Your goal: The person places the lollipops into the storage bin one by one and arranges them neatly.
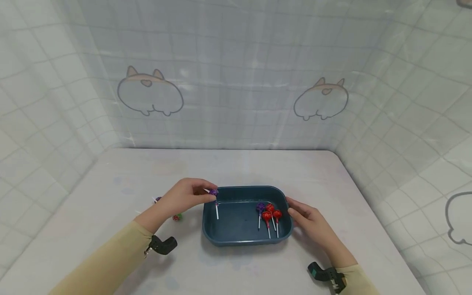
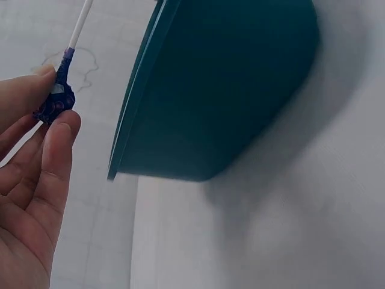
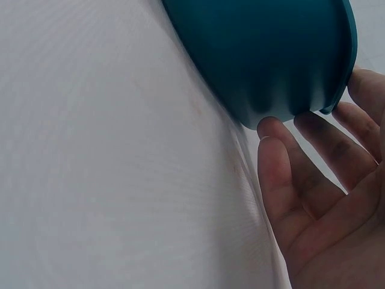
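Observation:
My left hand (image 1: 188, 196) pinches a purple-wrapped lollipop (image 2: 57, 103) by its candy head between thumb and fingers. In the head view the lollipop's white stick points down over the left end of a dark teal tray (image 1: 236, 241). My right hand (image 1: 309, 221) is at the tray's right end. In the right wrist view its fingertips touch the outer wall (image 3: 264, 54), with the fingers only slightly bent. Inside the tray, toward the right, lie one purple lollipop (image 1: 260, 207) and three red lollipops (image 1: 266, 216).
Left of the tray, partly hidden by my left forearm, lie a purple-wrapped candy (image 1: 157, 199) and a red-and-green one (image 1: 177, 217). The white table (image 1: 236, 168) meets tiled-pattern curtains (image 1: 236, 102) at its back and sides.

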A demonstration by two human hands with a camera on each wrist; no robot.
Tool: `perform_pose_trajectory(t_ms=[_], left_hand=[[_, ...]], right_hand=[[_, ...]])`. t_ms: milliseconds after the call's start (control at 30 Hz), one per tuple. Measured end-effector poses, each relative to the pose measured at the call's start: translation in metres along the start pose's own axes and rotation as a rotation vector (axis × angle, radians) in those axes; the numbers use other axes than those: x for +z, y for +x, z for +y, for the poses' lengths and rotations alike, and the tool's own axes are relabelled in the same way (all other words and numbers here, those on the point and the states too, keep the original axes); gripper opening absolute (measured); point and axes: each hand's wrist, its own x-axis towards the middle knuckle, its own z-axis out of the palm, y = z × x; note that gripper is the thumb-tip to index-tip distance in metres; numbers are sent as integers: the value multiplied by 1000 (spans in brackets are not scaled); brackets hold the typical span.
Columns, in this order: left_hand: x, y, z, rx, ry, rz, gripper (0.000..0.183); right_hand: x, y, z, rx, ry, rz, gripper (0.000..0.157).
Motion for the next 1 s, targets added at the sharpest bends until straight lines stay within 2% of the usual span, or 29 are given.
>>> perform_pose_trajectory(t_ms=[300,500,700,1000], left_hand=[[9,17,4,55,89,-40,34],[17,29,3,98,99,-69,28],[29,41,6,114,113,-96,23],[47,57,7,99,153,-191,19]], right_hand=[[1,1,-1,-13,-3,4,47],[1,2,-1,1,1,5,48],[0,3,0,1,-8,3,49],[0,2,-1,-2,-24,-2,49]])
